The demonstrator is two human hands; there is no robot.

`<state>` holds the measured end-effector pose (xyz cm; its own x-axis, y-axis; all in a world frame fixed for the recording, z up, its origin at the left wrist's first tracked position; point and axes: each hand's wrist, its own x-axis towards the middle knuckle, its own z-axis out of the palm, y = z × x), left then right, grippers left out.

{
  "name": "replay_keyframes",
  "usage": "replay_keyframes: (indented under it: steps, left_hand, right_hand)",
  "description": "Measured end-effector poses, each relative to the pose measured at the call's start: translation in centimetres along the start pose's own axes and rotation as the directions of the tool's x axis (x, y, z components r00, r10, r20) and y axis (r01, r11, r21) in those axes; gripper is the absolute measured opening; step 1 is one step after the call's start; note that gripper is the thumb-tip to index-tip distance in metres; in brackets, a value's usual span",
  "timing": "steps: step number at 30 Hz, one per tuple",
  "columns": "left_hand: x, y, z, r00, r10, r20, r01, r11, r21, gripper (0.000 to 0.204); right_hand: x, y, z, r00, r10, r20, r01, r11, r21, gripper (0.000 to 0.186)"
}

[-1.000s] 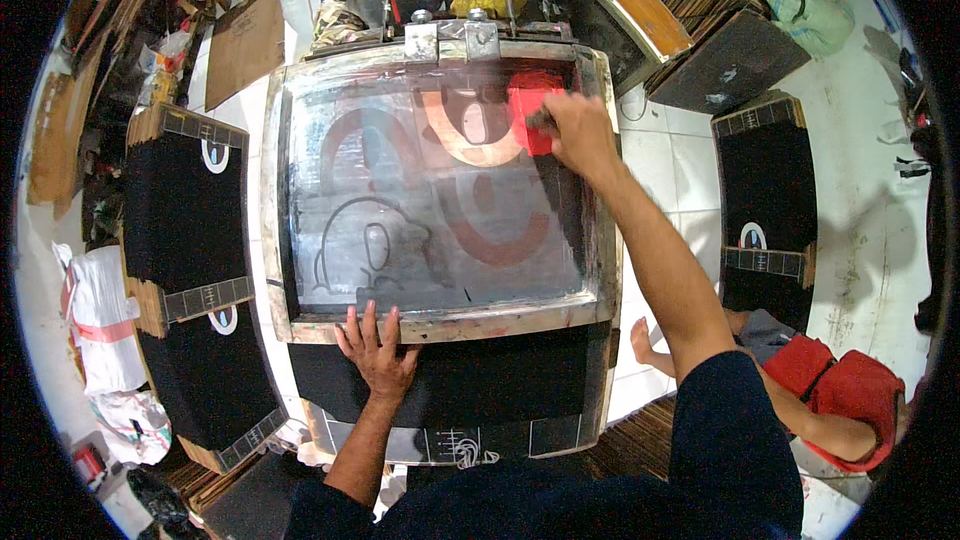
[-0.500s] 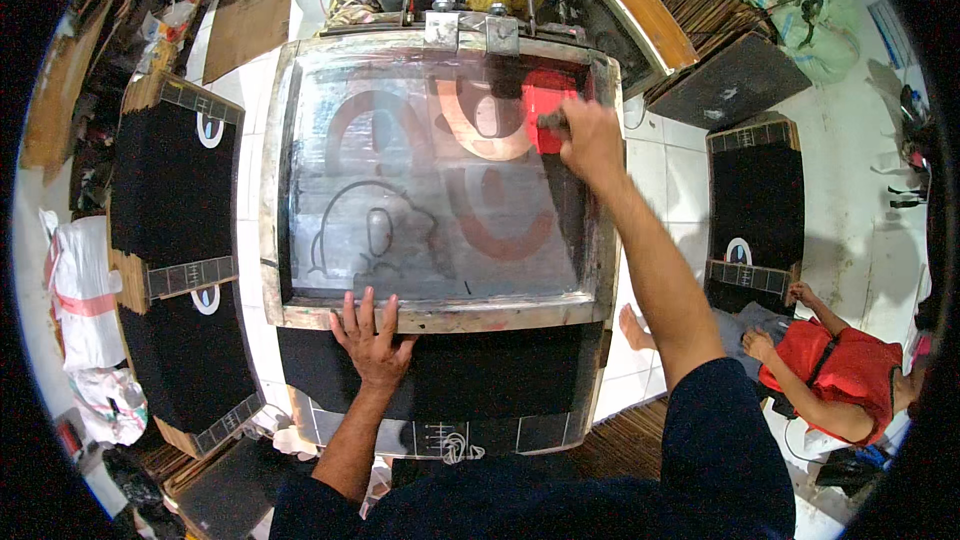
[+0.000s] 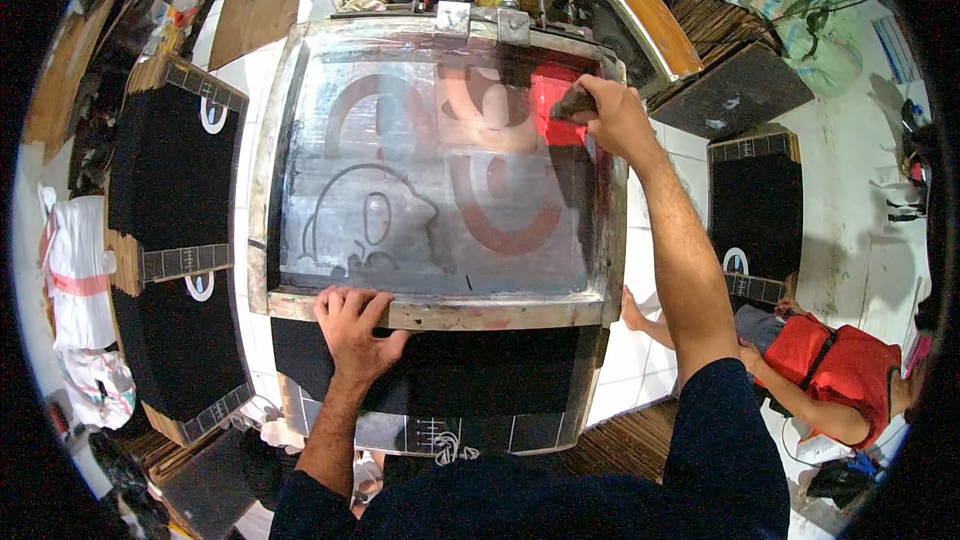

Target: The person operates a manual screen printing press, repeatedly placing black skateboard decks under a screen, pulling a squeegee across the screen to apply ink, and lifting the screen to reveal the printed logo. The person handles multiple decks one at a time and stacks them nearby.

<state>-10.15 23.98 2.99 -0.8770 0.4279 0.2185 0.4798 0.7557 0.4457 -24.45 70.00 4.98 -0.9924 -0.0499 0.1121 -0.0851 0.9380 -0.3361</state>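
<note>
My right hand (image 3: 612, 118) grips a red rag (image 3: 553, 105) at the far right corner of the smooth mesh screen (image 3: 440, 180), higher than before; my left hand (image 3: 352, 325) presses flat, fingers spread, on its worn metal frame (image 3: 440, 312).

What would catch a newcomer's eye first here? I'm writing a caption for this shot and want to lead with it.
The big screen-printing frame fills the middle, its mesh showing a cartoon outline and red-brown curved shapes. At its far right corner the right hand grips a bright red squeegee, while the left hand presses on the near rail. At lower right, a person in a red top sits on the floor.
</note>
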Motion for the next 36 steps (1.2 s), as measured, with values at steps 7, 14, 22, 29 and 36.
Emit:
replay_keyframes:
  steps: [7, 14, 22, 29, 36]
  left_hand:
    - [0.3, 0.5, -0.4, 1.0, -0.025, 0.011, 0.026, 0.999, -0.02, 0.045]
    - [-0.3, 1.1, -0.7, 0.999, -0.051, 0.018, 0.05, 0.998, 0.035, 0.05]
    - [0.6, 2.2, -1.9, 1.0, -0.002, -0.005, 0.002, 0.999, 0.041, 0.047]
    - [7.3, 6.9, -13.9, 0.965, 0.221, -0.144, -0.2, 0.969, 0.144, 0.072]
    - [5.7, -4.4, -16.8, 0.591, 0.048, -0.805, 0.039, 0.995, 0.088, 0.066]
  right_hand:
    - [6.2, 3.2, -0.2, 0.978, 0.016, 0.206, -0.01, 1.0, -0.029, 0.045]
    - [11.5, 6.5, 1.4, 0.984, 0.105, 0.145, -0.077, 0.979, -0.191, 0.067]
    - [-12.4, -9.0, 1.3, 0.931, 0.137, -0.339, -0.131, 0.991, 0.041, 0.047]
    - [-18.3, -21.4, -7.2, 0.859, 0.043, -0.511, -0.07, 0.997, -0.034, 0.039]
    - [-6.1, -22.8, -21.0, 0.677, 0.072, -0.732, -0.202, 0.975, -0.091, 0.051]
